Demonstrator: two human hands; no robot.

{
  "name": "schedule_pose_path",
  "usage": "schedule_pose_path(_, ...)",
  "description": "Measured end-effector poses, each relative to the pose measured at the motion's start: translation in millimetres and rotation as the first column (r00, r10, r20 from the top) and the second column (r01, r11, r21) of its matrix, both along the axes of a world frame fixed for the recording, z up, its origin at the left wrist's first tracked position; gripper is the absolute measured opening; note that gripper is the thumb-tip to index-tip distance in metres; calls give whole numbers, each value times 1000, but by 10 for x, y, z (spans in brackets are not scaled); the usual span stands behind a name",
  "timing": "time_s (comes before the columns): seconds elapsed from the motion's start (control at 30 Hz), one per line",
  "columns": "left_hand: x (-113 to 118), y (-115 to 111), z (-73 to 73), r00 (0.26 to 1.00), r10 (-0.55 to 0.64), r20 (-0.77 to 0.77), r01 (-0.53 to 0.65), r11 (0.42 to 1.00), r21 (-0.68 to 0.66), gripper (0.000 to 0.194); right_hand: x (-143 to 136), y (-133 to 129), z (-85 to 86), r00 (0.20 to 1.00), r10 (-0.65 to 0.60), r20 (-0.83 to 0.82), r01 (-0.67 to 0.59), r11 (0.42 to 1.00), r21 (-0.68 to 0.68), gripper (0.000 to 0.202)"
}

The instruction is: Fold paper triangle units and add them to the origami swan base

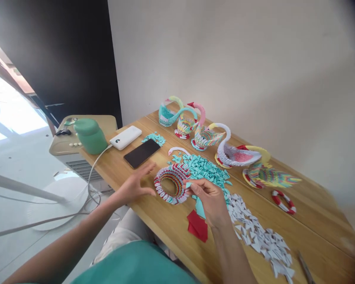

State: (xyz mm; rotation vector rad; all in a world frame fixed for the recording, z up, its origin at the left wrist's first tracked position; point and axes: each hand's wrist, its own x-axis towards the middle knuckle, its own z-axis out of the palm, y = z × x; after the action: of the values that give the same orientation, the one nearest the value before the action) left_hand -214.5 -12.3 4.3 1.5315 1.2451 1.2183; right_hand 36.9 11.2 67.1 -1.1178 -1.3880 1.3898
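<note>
One turquoise piece [188,184] is pinched by the right hand [208,196], likely for precise placing; left hand [136,185] spreads empty, left of a paper ring [178,176].

Clock directions run from the ring [179,173], whose folded paper looks matt and coarsely ridged. The swan figures [238,156], from twelve to three, show the same spiky paper texture. Turquoise pieces [208,169] between two and three, and white pieces [262,234] at four, are creased, matt paper; red sheets [197,225] at five look flat and smooth. Toward ten, the phone [142,154] has a glossy, glass-like face, the power bank [126,136] smooth white plastic, the jar [90,136] satin green plastic. The tabletop [171,221] is smooth, grained wood; the shirt [139,264], at seven, soft matt cloth.
</note>
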Motion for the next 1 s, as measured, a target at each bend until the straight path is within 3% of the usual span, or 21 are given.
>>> schedule_pose_path(0.07,71,-16,-143,997,-56,-56,54,998,-29,103,-117,-13,-41,1000,-6,-10,6,999,-32,20)
schedule_pose_path(0.17,221,-18,-198,996,-90,-9,90,996,-2,113,-227,-36,-100,1000,1,17,0,999,-36,20)
schedule_pose_path(0.3,392,40,-162,991,-125,48,120,988,95,104,-236,-80,-155,997,-23,75,25,999,-32,23)
schedule_pose_path(0.4,515,62,-145,991,-130,-39,134,977,163,100,-175,-132,-149,991,-66,119,72,996,-43,26)
schedule_pose_path(0.63,812,-14,-102,969,-21,-247,72,977,200,95,18,-247,-81,977,-141,158,142,990,5,24)
schedule_pose_path(1.0,937,-43,-37,944,41,-326,46,966,253,87,87,-379,-67,979,-180,93,184,982,-34,22)
